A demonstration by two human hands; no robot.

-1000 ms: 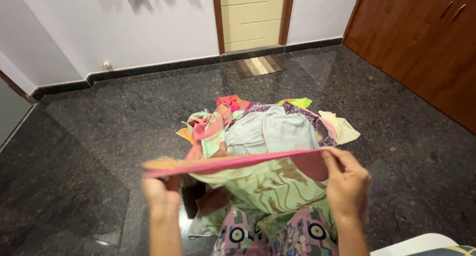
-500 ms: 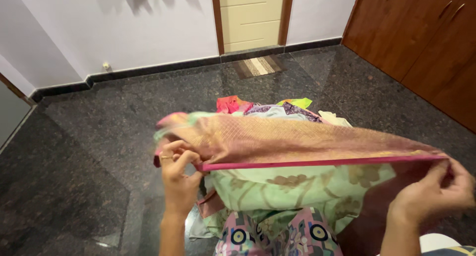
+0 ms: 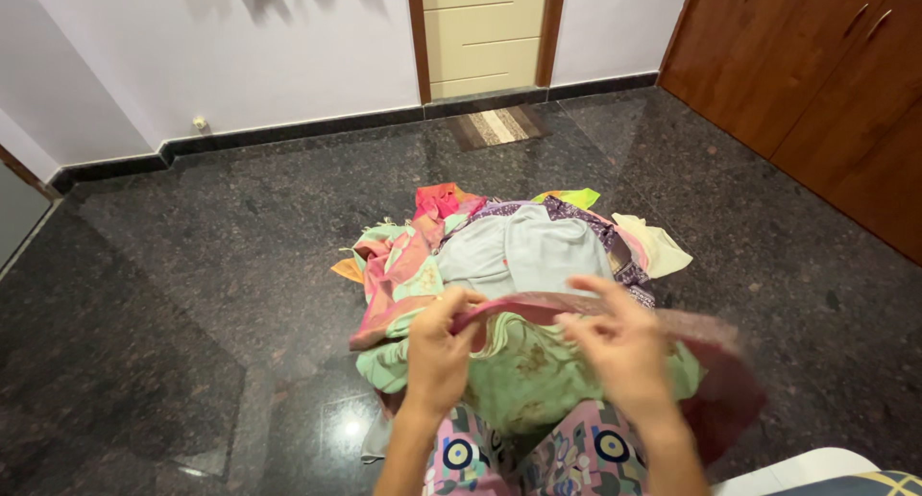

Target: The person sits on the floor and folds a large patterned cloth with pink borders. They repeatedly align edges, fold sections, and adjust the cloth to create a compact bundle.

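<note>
My left hand (image 3: 440,354) pinches the pink-red edge of a green patterned cloth (image 3: 523,371) that drapes over my lap. My right hand (image 3: 619,347) is close beside it, fingers on the same pink edge, and the cloth's maroon end (image 3: 725,390) hangs blurred to the right. Beyond my hands a heap of clothes (image 3: 519,246) lies on the dark floor, with a pale blue garment on top, pink and green fabrics at the left and a cream piece at the right. My knees show in pink patterned fabric (image 3: 523,458).
Dark polished granite floor (image 3: 240,266) all around the pile. A cream door with a small striped mat (image 3: 499,126) stands at the back. Brown wooden cupboards (image 3: 826,83) line the right wall. A white and checked object (image 3: 826,472) sits at the bottom right corner.
My hands were spread wide with the cloth's pink edge stretched between them; now they have come together near the middle, and the cloth hangs bunched and blurred to the right.
</note>
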